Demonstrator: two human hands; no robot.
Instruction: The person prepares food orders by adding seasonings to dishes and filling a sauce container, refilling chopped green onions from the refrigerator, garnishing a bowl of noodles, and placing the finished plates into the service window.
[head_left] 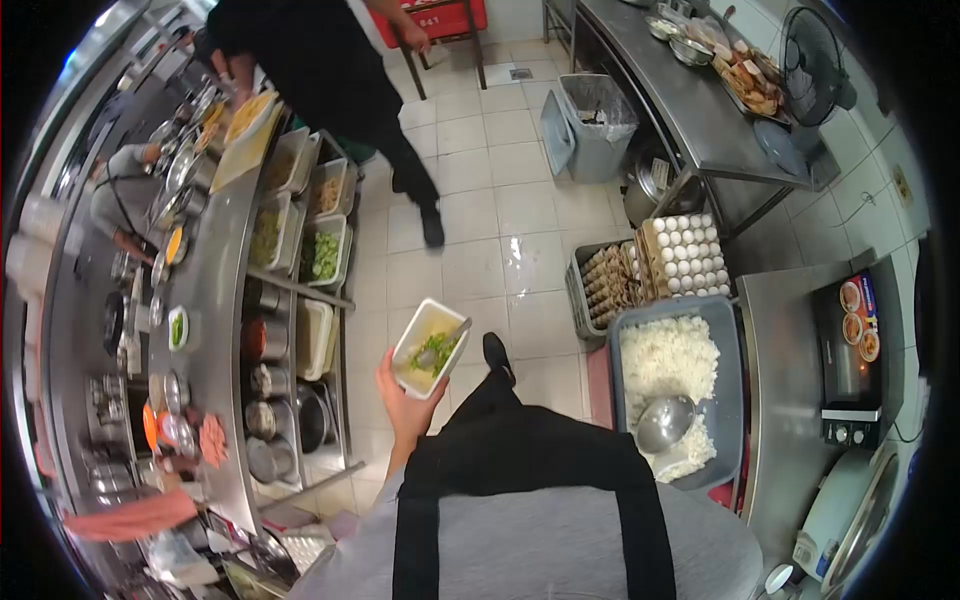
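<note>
My left hand (408,408) is closed around the lower end of a white plastic container (402,366), held out in front of me above the floor. Chopped greens (434,350) lie inside it, and a metal spoon (460,332) rests in it with the handle against the rim. The container is tilted so its inside faces me. My right hand does not appear in the view.
A steel counter (215,330) with shelves of food tubs runs along the left. To the right stand a grey bin of white rice (668,355) with a metal bowl in it, and egg trays (690,255). Ahead, another person (310,70) in black stands by the counter.
</note>
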